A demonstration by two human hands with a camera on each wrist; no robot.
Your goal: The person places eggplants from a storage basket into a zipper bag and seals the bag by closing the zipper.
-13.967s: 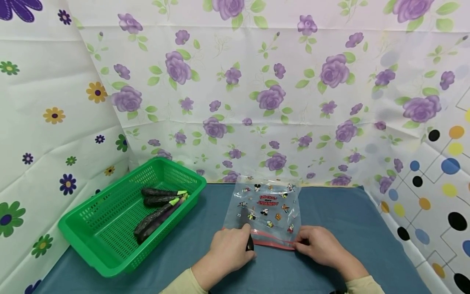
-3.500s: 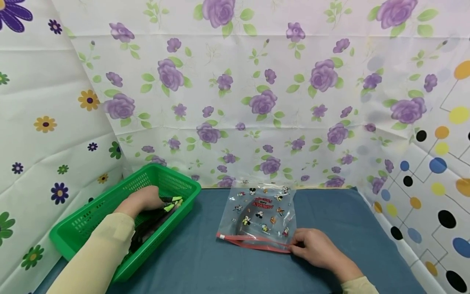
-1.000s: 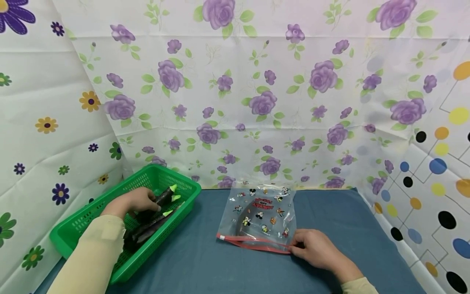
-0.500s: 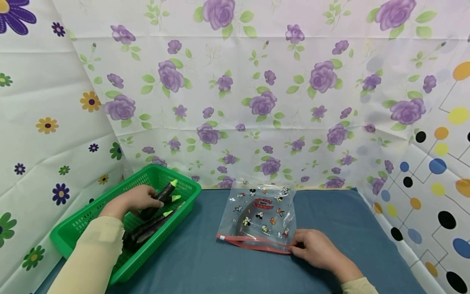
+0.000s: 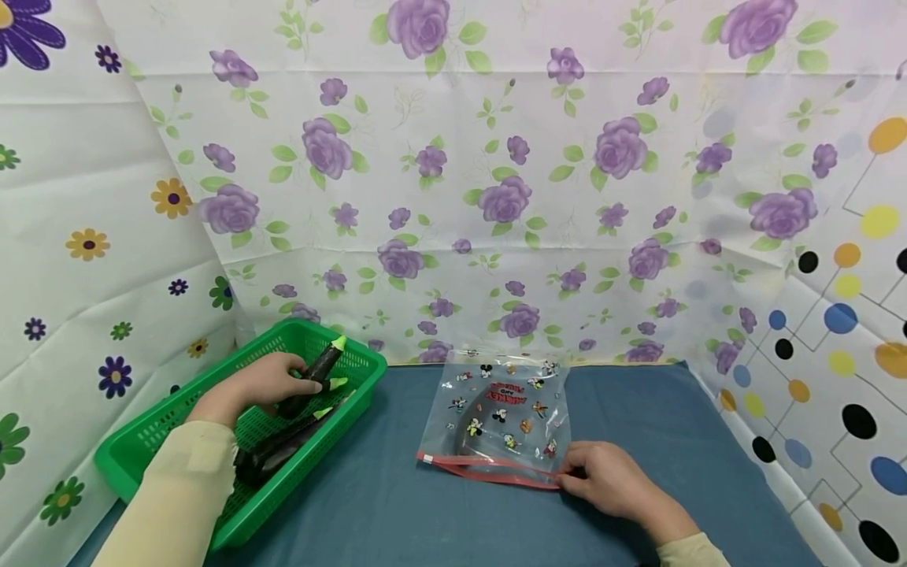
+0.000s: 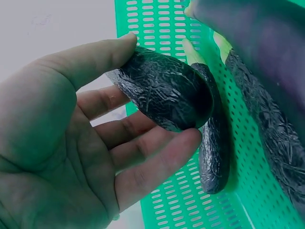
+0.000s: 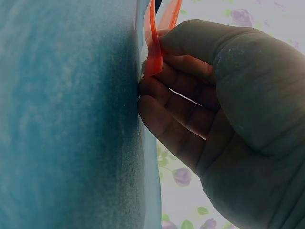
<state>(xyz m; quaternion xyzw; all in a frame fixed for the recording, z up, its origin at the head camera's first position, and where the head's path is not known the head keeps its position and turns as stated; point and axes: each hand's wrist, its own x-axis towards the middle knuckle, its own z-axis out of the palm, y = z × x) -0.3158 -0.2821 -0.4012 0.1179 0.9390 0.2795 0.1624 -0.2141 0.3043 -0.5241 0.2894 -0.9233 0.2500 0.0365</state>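
Note:
In the head view my left hand [image 5: 265,383] is over the green basket [image 5: 368,370], gripping a dark eggplant [image 5: 324,364] whose green stem end points up and away. The left wrist view shows this eggplant [image 6: 162,88] between thumb and fingertips, blunt end toward the camera. Several other eggplants [image 5: 283,453] lie beneath in the basket. My right hand [image 5: 605,484] pinches the near right corner of a clear zip bag [image 5: 513,433] lying on the cloth. Through its printed plastic a dark, curved eggplant [image 5: 469,433] shows. Thumb and fingers hold the red zip strip [image 7: 153,52] in the right wrist view.
A blue-grey cloth [image 5: 397,512] covers the table. Flowered sheets [image 5: 453,197] stand behind and on the left, and a dotted sheet [image 5: 843,394] on the right. The bag's white slider [image 5: 427,457] sits at its near left corner.
Earlier my left hand was at the bag with a dark item; it then went into the basket. Over the last second it has raised and tilted an eggplant there. The right hand stays at the bag's corner.

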